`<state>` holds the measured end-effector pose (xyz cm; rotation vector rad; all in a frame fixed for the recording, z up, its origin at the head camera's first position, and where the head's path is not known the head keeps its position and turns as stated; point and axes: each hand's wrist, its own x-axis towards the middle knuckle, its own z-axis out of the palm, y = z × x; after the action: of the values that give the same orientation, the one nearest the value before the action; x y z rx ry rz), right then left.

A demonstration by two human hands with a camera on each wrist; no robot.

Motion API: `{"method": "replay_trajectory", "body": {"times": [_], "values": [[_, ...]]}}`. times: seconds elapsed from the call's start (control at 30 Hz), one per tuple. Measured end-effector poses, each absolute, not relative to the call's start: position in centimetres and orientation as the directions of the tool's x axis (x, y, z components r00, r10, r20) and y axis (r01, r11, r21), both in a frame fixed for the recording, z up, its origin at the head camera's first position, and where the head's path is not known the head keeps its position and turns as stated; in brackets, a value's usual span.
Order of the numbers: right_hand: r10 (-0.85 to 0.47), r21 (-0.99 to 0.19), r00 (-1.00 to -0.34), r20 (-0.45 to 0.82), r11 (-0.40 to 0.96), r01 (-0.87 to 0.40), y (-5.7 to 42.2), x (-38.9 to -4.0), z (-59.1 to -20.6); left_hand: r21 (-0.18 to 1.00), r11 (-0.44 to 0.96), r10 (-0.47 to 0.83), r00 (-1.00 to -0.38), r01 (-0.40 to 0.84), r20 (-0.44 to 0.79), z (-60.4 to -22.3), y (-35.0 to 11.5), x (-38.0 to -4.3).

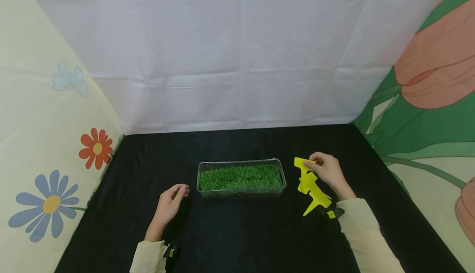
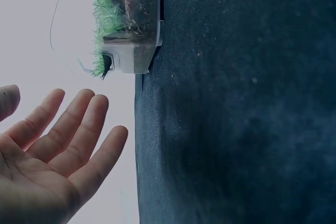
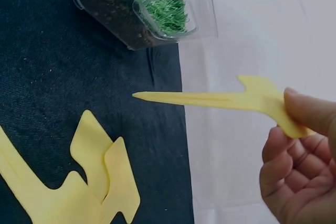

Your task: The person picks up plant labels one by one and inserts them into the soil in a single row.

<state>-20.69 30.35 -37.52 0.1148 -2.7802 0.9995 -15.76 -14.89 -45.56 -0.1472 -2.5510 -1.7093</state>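
Right wrist view showed me the right hand, thumb and fingers pinched on 1 yellow marker, its tip pointing away from them. Nearby, other yellow markers overlapped on the black bench. Beside them stood the clear tub of grass; off its far end, the left hand held nothing, fingers relaxed. I judged the step as singling out 1 marker; next probably called for a steady pinch, tip turned down, toward the tub.

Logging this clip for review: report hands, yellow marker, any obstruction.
Right hand pinching yellow marker. Left hand empty. Marker apart from grass tub; no obstruction visible between them.
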Motion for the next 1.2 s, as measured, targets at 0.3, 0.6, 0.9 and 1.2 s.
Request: {"method": "replay_trajectory", "body": {"times": [0.3, 0.6, 0.9, 1.2], "values": [[-0.077, -0.579, -0.943, 0.324, 0.772, -0.262, 29.8, -20.2, -37.0, 0.919, 0.372, 0.048, -0.991, 0.13, 0.121, -45.6, -14.9, -15.8], [-0.066, -0.577, -0.913, 0.402, 0.756, -0.309, 29.5, -19.5, -36.7, 0.908, 0.371, 0.043, -0.98, 0.195, 0.193, -45.2, -14.8, -15.8], [-0.082, -0.579, -0.878, 0.471, 0.723, -0.377, 29.3, -19.2, -36.4, 0.901, 0.374, 0.039, -0.974, 0.221, 0.222, -44.9, -14.5, -15.9], [-0.106, -0.584, -0.871, 0.479, 0.703, -0.407, 28.8, -19.1, -36.1, 0.761, 0.491, 0.018, -0.879, 0.424, 0.477, -44.2, -13.5, -16.3]]}}
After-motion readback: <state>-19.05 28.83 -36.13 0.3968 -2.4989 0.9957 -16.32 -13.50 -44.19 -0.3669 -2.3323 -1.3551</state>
